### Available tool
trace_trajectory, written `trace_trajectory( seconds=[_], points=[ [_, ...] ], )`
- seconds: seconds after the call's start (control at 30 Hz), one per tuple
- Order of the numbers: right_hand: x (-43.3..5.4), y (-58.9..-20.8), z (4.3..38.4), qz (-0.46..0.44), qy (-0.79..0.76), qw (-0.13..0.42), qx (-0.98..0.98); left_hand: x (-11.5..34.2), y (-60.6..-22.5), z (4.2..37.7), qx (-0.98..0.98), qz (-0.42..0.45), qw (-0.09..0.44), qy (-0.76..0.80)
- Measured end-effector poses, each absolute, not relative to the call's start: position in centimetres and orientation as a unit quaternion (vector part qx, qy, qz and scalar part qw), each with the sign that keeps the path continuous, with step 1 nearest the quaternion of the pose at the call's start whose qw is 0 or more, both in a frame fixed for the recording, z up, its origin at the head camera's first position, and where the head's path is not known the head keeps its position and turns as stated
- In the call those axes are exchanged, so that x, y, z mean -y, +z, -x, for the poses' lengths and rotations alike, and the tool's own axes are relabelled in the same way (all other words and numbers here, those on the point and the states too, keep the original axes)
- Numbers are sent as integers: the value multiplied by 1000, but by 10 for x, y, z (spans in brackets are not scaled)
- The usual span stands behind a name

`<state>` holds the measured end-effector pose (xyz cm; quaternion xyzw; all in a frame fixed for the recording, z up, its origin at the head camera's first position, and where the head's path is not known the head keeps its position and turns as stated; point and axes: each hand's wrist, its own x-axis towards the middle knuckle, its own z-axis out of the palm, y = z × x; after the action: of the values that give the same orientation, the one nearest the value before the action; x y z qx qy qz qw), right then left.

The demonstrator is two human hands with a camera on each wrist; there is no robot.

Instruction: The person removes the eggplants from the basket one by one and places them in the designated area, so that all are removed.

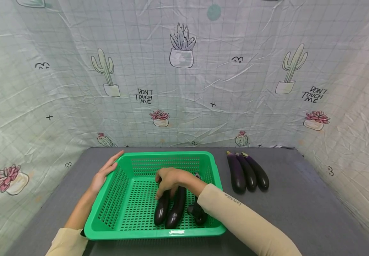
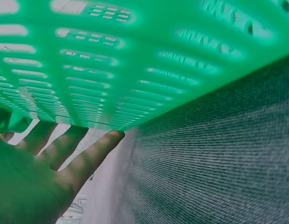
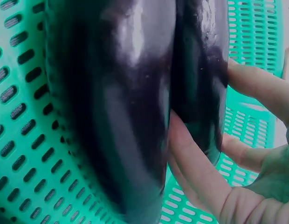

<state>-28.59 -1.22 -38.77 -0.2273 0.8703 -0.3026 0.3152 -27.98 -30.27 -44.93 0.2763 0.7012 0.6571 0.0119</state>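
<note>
A green perforated plastic basket [image 1: 139, 233] stands on the grey table. Inside it, my right hand [image 1: 173, 179] holds a dark eggplant [image 1: 161, 211], its thumb and fingers on either side in the right wrist view. A second glossy eggplant [image 1: 176, 211] lies right alongside, with a fingertip between the two. Farther right in the basket, a dark eggplant [image 1: 199, 215] shows its stem end, partly hidden under my forearm. My left hand [image 1: 102, 174] rests on the basket's left side with fingers extended; the left wrist view shows those fingers [image 2: 91, 161] against the outer wall.
Three more eggplants [image 1: 249, 174] lie side by side on the table [image 1: 299, 213] to the basket's right, stems toward the back. A white patterned cloth [image 1: 210, 78] hangs behind the table and along both sides.
</note>
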Motion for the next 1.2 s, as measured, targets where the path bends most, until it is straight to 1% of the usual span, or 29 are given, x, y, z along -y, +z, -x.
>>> trace_trajectory(
  seconds=[0.13,0.3,0.67,0.93,1.2],
  points=[
    [11,-384,286,234,-317,320,-861,303,-449,280,-694,-278,18,664],
    [8,-380,285,238,-349,322,-847,302,-449,280,-706,-274,6,652],
    [-3,-366,284,259,-402,307,-823,303,-451,280,-688,-280,21,669],
    [-17,-356,285,270,-443,294,-803,303,-450,279,-720,-270,-3,639],
    [-33,-344,278,275,-430,256,-821,303,-452,279,-677,-280,35,680]
  ],
)
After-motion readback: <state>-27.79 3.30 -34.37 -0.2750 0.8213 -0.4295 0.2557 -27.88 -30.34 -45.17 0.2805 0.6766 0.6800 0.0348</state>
